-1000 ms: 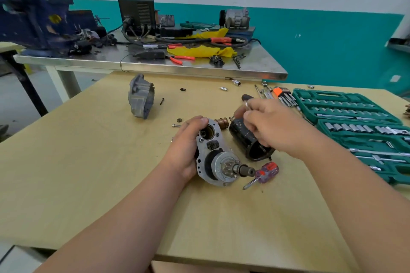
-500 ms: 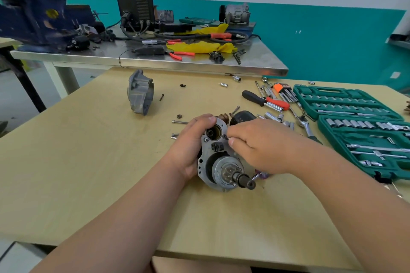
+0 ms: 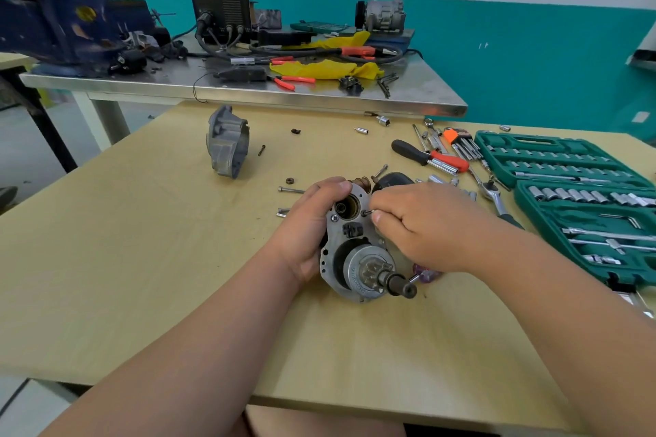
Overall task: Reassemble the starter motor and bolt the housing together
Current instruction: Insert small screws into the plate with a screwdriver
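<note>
The starter motor body [image 3: 358, 255], a grey plate with a pinion gear and shaft pointing toward me, stands on the wooden table [image 3: 142, 277]. My left hand [image 3: 312, 223] grips its left edge, thumb over the top. My right hand [image 3: 422, 223] pinches a small bolt [image 3: 367, 212] against a hole in the plate's upper right. The grey nose housing [image 3: 227, 142] stands apart at the back left. A black cylindrical motor case [image 3: 392, 179] lies just behind my hands, mostly hidden. Loose bolts [image 3: 291, 190] lie to the left.
A green socket set case [image 3: 582, 202] lies open at the right. A black and orange screwdriver [image 3: 429, 157], hex keys and sockets are scattered behind my right hand. Under that hand a small screwdriver [image 3: 424, 275] peeks out. A steel bench [image 3: 248, 89] with a vise stands behind.
My right hand left the black motor case, moved forward to the plate and now holds a small bolt at a hole. My left hand kept its grip on the motor body.
</note>
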Tool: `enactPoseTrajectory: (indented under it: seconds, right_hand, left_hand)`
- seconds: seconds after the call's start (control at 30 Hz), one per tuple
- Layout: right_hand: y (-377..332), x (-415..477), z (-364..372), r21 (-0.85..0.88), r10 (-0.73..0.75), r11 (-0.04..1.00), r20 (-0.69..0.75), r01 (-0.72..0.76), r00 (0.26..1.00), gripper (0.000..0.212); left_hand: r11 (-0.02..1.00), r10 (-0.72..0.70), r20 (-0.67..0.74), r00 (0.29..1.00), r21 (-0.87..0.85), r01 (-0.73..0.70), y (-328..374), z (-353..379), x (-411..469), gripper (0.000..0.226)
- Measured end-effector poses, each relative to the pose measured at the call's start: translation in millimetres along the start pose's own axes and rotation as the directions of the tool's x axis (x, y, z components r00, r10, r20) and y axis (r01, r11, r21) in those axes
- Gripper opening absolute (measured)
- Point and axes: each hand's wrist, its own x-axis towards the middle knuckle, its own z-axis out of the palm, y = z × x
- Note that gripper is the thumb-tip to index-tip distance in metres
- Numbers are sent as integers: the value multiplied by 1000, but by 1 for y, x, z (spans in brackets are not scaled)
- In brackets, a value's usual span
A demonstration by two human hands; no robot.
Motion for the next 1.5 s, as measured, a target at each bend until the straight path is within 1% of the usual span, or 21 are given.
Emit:
enactPoseTrajectory:
  seconds: [0.07, 0.13, 0.2, 0.3, 0.33, 0.43, 0.57, 0.73, 0.83, 0.9, 1.0, 1.1, 1.2, 1.3, 1.37, 1.43, 1.5]
  right_hand:
    - [0, 4, -5, -101, -36, 994, 31, 39, 999, 21]
    - [-1, 9, -9, -146, -61, 987, 66, 70, 996, 19]
    - [-2, 12, -10, -145, -52, 987, 95, 66, 994, 19]
    - [-3, 12, -6, -122, -25, 992, 123, 40, 992, 19]
    - [-3, 11, -4, -97, -17, 995, 126, 29, 992, 19]
    - [-3, 8, 1, -42, 16, 999, 123, -11, 992, 23]
    - [0, 11, 0, -26, 25, 999, 79, -23, 997, 28]
    - [-1, 12, -4, -172, -25, 984, 115, 45, 993, 23]
    - [0, 12, -2, -304, -56, 949, 79, 77, 995, 33]
    - [1, 10, -1, -386, -82, 918, 47, 93, 996, 36]
    - [1, 8, -4, -429, -114, 896, 35, 118, 993, 39]
    - [-1, 7, -8, -435, -142, 891, 15, 134, 990, 41]
    - [-5, 7, -10, -434, -159, 890, 2, 144, 987, 38]
    - [-10, 14, -10, -454, -112, 883, 36, 116, 993, 28]
    - [-14, 22, -10, -444, -40, 893, 80, 71, 996, 24]
    - [-15, 26, -12, -354, 13, 935, 111, 28, 994, 30]
    - [-14, 27, -14, -244, 18, 970, 104, 8, 994, 36]
  left_hand:
    - [1000, -14, -4, 1000, -5, 14, 0, 1, -1, 38]
    - [999, -31, -12, 999, -15, 30, 0, 1, -1, 37]
    - [999, -46, -37, 998, -27, 45, 0, 1, -1, 35]
    - [997, -69, -74, 995, -38, 66, 0, 2, -2, 53]
    - [997, -67, -77, 995, -46, 64, 1, 2, -3, 55]
    - [997, -59, -95, 994, -60, 54, 2, 4, -4, 54]
    - [998, -60, -98, 993, -31, 57, 2, 6, -7, 53]
    - [997, -68, -129, 989, -45, 62, 2, 8, -9, 58]
    - [997, -72, -135, 988, -39, 67, 3, 9, -10, 59]
    - [997, -74, -140, 987, -44, 69, 3, 9, -10, 59]
    - [996, -80, -145, 986, -47, 74, 3, 9, -9, 59]
    - [996, -85, -147, 985, -32, 82, 3, 9, -10, 57]
    - [997, -76, -151, 986, -32, 72, 3, 8, -8, 55]
    - [997, -64, -159, 985, -41, 58, 0, 6, -5, 61]
    - [998, -55, -168, 984, -49, 48, -1, 4, -4, 60]
    - [998, -35, -169, 985, -56, 26, -2, 4, -5, 49]
    - [998, 12, -151, 988, -57, -21, -2, 3, -4, 32]
